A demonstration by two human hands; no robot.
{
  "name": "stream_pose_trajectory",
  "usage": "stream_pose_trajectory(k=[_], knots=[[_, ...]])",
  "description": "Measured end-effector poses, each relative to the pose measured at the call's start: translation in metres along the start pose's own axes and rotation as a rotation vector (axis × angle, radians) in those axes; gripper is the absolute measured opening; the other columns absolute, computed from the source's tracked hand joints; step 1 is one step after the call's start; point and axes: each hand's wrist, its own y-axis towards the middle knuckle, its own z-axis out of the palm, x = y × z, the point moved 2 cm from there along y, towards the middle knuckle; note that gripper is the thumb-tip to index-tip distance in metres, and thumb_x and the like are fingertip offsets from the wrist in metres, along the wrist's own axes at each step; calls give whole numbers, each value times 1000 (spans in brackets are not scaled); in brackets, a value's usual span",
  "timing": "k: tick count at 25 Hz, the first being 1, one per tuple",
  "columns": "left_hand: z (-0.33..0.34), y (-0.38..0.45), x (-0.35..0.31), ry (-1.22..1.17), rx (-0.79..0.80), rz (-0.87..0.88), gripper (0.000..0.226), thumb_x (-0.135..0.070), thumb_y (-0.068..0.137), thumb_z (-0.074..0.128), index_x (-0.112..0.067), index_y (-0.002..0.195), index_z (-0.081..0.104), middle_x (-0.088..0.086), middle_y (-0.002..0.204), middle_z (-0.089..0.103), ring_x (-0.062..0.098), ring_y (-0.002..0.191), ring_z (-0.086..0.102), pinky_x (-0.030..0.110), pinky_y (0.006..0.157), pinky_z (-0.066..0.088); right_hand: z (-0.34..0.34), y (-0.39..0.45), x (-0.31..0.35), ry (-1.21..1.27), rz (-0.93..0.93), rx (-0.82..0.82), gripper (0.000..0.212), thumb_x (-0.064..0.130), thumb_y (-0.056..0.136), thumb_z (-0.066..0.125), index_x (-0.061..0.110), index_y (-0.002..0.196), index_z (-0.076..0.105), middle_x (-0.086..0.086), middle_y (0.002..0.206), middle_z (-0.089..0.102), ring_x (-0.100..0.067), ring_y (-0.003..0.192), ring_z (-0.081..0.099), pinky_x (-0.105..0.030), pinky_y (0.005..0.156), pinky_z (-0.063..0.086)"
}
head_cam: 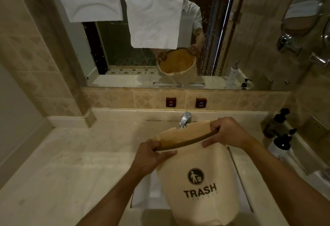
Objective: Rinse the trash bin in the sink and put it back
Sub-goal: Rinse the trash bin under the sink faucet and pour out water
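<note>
A cream trash bin (198,177) with a dark rim and the word TRASH on its side is held over the sink (142,197). It is tilted away from me, mouth toward the chrome tap (185,118). My left hand (151,154) grips the rim on the left. My right hand (226,132) grips the rim on the right. In the mirror (160,56) water runs out of the bin's mouth.
A beige marble counter (71,163) surrounds the sink. Red hot and cold buttons (171,102) sit on the tiled wall behind the tap. Dark pump bottles (278,124) stand at the right. White cloths (153,23) hang over the mirror.
</note>
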Motion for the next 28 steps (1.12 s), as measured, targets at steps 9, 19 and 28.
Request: stream_pose_trajectory(k=[9, 19, 28], knots=[[-7, 4, -9, 48, 61, -29, 34, -47, 64, 85, -29, 56, 57, -6, 74, 59, 2, 61, 58, 17, 56, 42, 13, 2, -11, 81, -6, -12, 41, 37, 51, 92, 13, 59, 60, 0, 62, 59, -13, 63, 54, -25, 62, 47], [-30, 19, -22, 178, 32, -21, 42, -55, 59, 84, -16, 65, 68, 1, 77, 63, 11, 68, 59, 24, 65, 48, 14, 3, -2, 216, 1, -11, 38, 30, 57, 91, 19, 55, 55, 8, 58, 55, -7, 59, 52, -22, 58, 46], [-31, 18, -30, 143, -18, -7, 38, -47, 58, 88, -24, 57, 57, -5, 75, 57, 9, 67, 57, 15, 58, 44, 7, 2, 5, 201, -26, -6, 39, 28, 56, 92, 20, 55, 53, 11, 53, 55, -1, 54, 51, -19, 57, 42]])
